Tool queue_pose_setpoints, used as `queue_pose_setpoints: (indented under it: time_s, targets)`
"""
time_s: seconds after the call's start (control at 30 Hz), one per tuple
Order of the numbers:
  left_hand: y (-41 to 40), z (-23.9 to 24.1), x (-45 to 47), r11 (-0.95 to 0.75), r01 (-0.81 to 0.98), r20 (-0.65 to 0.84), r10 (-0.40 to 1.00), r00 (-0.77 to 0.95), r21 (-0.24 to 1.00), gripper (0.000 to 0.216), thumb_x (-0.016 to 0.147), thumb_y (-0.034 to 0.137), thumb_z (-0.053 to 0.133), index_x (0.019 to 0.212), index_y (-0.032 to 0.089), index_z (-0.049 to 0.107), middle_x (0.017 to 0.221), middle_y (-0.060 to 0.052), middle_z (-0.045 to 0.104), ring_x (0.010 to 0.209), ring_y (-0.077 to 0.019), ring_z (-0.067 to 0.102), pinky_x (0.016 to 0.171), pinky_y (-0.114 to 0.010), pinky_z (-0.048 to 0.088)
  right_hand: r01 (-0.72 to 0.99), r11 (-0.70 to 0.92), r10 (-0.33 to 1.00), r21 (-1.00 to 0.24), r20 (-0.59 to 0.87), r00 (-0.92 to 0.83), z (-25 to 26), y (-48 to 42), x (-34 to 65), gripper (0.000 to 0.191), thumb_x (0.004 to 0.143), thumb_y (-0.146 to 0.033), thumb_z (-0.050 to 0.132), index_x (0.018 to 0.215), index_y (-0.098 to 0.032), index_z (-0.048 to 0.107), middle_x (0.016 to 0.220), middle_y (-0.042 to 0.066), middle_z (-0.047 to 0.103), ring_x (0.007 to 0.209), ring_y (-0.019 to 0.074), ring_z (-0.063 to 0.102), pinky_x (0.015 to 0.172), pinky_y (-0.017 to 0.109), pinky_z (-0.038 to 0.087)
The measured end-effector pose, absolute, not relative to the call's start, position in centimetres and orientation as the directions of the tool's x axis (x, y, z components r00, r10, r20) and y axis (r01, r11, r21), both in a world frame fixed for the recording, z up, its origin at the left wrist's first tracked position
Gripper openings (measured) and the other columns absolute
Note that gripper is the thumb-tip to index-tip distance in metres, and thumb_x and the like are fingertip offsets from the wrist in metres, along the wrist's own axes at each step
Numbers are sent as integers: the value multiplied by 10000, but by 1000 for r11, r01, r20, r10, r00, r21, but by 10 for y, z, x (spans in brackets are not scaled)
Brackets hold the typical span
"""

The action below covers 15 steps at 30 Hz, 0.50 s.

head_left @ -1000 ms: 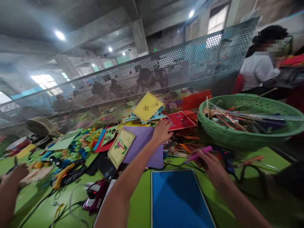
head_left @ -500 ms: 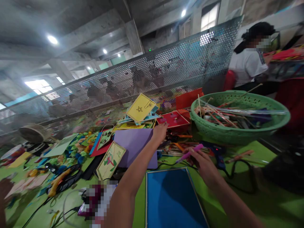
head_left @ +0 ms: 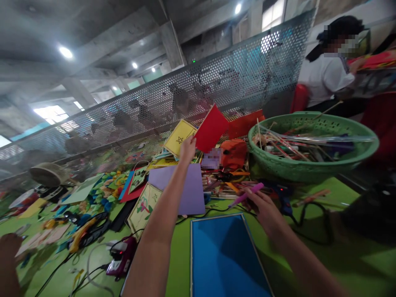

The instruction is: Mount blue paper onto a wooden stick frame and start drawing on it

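My left hand (head_left: 187, 149) is raised above the heap of craft cards and pinches the corner of a red card (head_left: 211, 128), which it holds up tilted in the air. Just behind it leans a yellow card with a star (head_left: 178, 137). A purple sheet (head_left: 185, 187) lies flat below my left forearm. My right hand (head_left: 262, 208) rests low over the green table and grips a pink marker (head_left: 246, 195) that points left. A blue board with a pale rim (head_left: 225, 255) lies on the table between my arms.
A green woven basket (head_left: 312, 165) full of sticks stands at the right. A black cord and glue gun (head_left: 283, 197) lie beside my right hand. Cards, paper flowers and tools litter the left side. A perforated metal screen (head_left: 154, 99) closes the back. A person in white (head_left: 328, 76) sits beyond it.
My left hand has taken the red card off the pile and lifted it up and to the left. My right hand with the marker has barely moved.
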<state>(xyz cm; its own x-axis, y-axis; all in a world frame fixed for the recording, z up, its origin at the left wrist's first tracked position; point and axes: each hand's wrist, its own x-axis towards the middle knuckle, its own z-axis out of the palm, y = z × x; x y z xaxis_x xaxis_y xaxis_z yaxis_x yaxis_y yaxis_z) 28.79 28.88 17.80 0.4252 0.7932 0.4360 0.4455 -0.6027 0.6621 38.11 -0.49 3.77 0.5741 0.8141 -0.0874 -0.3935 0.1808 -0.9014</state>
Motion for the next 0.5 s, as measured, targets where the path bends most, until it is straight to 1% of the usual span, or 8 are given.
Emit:
queue_pose_setpoints:
  time_s: [0.1, 0.23, 0.37, 0.5]
  targets:
    - [289, 179, 288, -580, 347, 470, 809, 353, 737, 242, 1091, 245, 526, 923, 186, 690, 787, 10, 640, 728, -151, 668, 757, -283, 654, -406, 183, 816, -895, -92, 571, 36, -5, 381, 610, 597, -794, 945, 798, -227, 843, 829, 71, 749, 710, 179, 539, 619, 327, 404]
    - [281, 177, 294, -582, 230, 503, 802, 321, 780, 198, 1077, 249, 549, 934, 185, 671, 777, 22, 614, 711, -130, 648, 734, -251, 656, -400, 181, 816, -898, -90, 571, 38, -5, 381, 627, 579, -799, 948, 778, -215, 831, 771, 65, 720, 686, 178, 519, 610, 334, 380]
    - [272, 183, 295, -614, 158, 551, 774, 311, 773, 197, 1084, 281, 577, 944, 190, 682, 779, 27, 619, 714, -120, 649, 750, -237, 654, -388, 181, 816, -904, -82, 572, 42, -6, 382, 636, 575, -803, 945, 769, -209, 824, 763, 62, 710, 689, 182, 521, 620, 339, 374]
    - [266, 202, 276, -681, 139, 637, 725, 263, 719, 214, 1104, 291, 581, 965, 207, 720, 856, 3, 691, 803, -132, 697, 820, -233, 633, -379, 177, 815, -908, -81, 574, 44, -6, 381, 638, 588, -812, 930, 767, -211, 814, 720, 59, 691, 676, 189, 520, 618, 347, 372]
